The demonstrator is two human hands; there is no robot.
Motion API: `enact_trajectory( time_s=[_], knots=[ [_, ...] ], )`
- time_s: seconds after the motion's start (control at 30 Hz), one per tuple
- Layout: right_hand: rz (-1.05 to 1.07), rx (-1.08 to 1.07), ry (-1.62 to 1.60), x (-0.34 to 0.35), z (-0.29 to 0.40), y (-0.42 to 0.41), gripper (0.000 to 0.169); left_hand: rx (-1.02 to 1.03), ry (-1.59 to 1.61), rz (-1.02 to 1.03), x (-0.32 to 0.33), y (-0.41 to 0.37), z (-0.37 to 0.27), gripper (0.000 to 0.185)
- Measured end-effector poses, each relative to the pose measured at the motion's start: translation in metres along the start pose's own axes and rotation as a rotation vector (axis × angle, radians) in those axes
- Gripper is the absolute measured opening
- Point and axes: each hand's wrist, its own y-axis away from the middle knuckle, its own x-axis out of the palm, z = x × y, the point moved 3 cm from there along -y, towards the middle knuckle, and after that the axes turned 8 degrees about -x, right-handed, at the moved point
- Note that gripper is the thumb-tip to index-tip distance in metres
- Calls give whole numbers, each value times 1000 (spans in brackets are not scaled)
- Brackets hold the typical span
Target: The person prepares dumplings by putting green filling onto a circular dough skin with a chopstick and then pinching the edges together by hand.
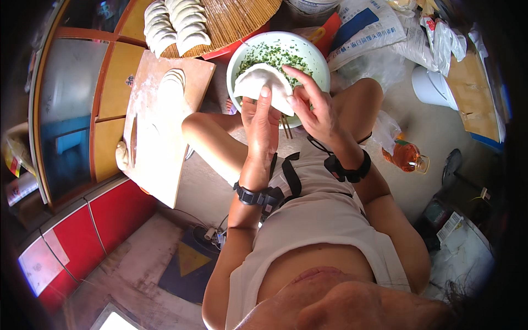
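A large folded dumpling (264, 80) of white dough rests in my left hand (262, 119), its thumb pressed on the near side. My right hand (315, 105) is at the dumpling's right end, the thumb tip against its edge and the index finger stretched out apart from it. Directly under both hands stands a pale bowl (321, 53) with chopped green filling (272, 53). A pair of chopsticks (286, 126) shows at the bowl's near side, partly hidden. Left of my knee, a floured wooden board (165, 140) carries a stack of round dough wrappers (173, 82).
A thin rolling pin (133, 142) and a dough lump (121, 156) lie at the board's left edge. Beyond, a reed tray (235, 20) holds rows of dumplings (192, 24). To the right are a printed sack (367, 33), a white bucket (433, 88) and an oil bottle (406, 156).
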Motion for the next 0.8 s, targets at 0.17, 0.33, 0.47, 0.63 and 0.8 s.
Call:
enact_trajectory(
  time_s=[0.17,0.33,0.47,0.63,0.8],
  knots=[
    [-81,-60,23,6,2,-1,45,-1,34,-4,1,0,2,45],
    [-10,8,-45,0,-2,1,52,3,24,-24,0,-1,1,44],
    [22,60,-25,-1,0,1,51,9,14,-32,1,-4,3,44],
    [-20,-54,-12,6,-2,1,47,13,18,-21,-2,-5,5,43],
    [49,97,-54,3,4,0,44,56,17,-78,2,-2,-2,43]
  ],
)
